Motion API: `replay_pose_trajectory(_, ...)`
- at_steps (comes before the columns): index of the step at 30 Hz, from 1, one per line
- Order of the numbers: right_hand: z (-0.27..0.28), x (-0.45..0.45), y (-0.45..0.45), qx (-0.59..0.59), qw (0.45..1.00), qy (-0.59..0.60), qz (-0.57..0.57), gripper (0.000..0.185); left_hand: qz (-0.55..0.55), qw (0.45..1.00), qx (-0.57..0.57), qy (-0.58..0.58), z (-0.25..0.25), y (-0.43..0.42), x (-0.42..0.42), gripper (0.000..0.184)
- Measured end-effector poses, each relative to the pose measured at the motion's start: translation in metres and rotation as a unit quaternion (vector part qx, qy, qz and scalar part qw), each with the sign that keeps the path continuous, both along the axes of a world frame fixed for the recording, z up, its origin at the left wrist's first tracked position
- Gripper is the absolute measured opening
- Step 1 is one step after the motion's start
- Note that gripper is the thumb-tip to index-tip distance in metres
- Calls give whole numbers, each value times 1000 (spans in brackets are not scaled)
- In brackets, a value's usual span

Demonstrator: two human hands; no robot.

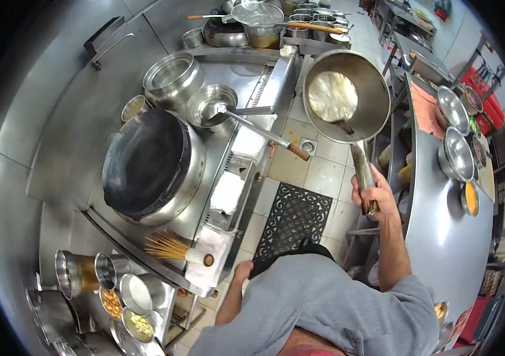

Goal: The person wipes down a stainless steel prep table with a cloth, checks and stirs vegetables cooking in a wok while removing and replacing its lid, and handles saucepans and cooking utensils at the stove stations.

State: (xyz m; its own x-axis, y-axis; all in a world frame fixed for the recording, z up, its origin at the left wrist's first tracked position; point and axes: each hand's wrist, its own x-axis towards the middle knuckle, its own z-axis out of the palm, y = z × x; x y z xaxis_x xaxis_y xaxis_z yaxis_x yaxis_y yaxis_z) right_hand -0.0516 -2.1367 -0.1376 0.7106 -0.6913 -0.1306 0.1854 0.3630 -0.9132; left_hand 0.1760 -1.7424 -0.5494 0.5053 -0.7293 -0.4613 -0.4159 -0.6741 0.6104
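My right hand (377, 193) is wrapped round the handle of a deep metal pan (374, 98), held up over the floor between the stove and the right counter. Inside the pan lies a pale, shiny content, with a dark utensil tip beside it. My left hand (243, 272) hangs low near my waist by the stove's front edge; its fingers are too hidden to read. A black wok (145, 163) sits on the burner at the left. Behind it, a perforated ladle (212, 104) rests on a pot.
A bamboo brush (169, 245) and folded white cloths (227, 193) lie along the stove edge. Pots and food containers (140, 293) stand at lower left. Metal bowls (459, 154) sit on the right counter (436, 237). A black mat (294, 219) covers part of the tiled floor.
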Motion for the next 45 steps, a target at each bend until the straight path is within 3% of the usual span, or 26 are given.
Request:
replay_pose_trajectory(1,-4,-7,-11,10,1000,9,-10,67,82,992,-28,90,16,-39,-4,29)
replay_pose_trajectory(6,-29,-18,-64,74,997,27,23,53,114,981,-73,139,115,-222,3,31)
replay_pose_trajectory(7,-35,-15,-73,86,995,38,29,51,126,979,-80,137,101,-245,10,31)
replay_pose_trajectory(9,-44,-7,-90,101,993,62,26,49,71,988,-140,-10,73,-288,29,34)
replay_pose_trajectory(10,-50,-3,-100,111,991,68,35,48,84,986,-145,-12,75,-307,36,34)
replay_pose_trajectory(12,-58,6,-124,122,988,79,53,47,230,956,-106,145,80,-348,52,41)
replay_pose_trajectory(15,-70,16,-159,109,985,108,79,45,336,907,-151,204,49,-392,75,47)
replay_pose_trajectory(16,-69,19,-171,101,983,128,80,44,383,892,-184,152,9,-409,81,48)
replay_pose_trajectory(17,-67,23,-184,90,982,148,80,44,404,872,-199,194,-19,-421,93,47)
replay_pose_trajectory(19,-64,28,-205,71,976,193,78,41,452,852,-186,187,-43,-445,99,46)
replay_pose_trajectory(21,-67,29,-228,85,970,216,78,37,408,896,-114,134,-45,-460,106,49)
replay_pose_trajectory(23,-65,34,-252,101,965,223,93,38,375,910,-91,151,11,-470,106,50)
replay_pose_trajectory(25,-60,41,-270,107,958,250,96,38,357,927,-66,93,-32,-482,113,53)
replay_pose_trajectory(27,-58,53,-291,110,951,274,97,37,365,919,31,142,-53,-489,118,61)
replay_pose_trajectory(30,-74,60,-335,113,941,285,142,38,483,853,-66,185,-27,-493,113,69)
replay_pose_trajectory(31,-79,65,-352,112,940,286,150,38,464,848,-95,237,-82,-484,116,67)
replay_pose_trajectory(34,-76,88,-385,91,922,321,196,42,400,877,88,251,-38,-484,122,60)
replay_pose_trajectory(35,-73,98,-397,85,922,317,206,42,422,899,37,114,-38,-486,115,59)
replay_pose_trajectory(36,-72,104,-407,61,914,336,218,44,425,901,32,79,-41,-486,112,59)
replay_pose_trajectory(45,-55,140,-451,22,901,325,287,51,398,909,78,97,-69,-488,110,59)
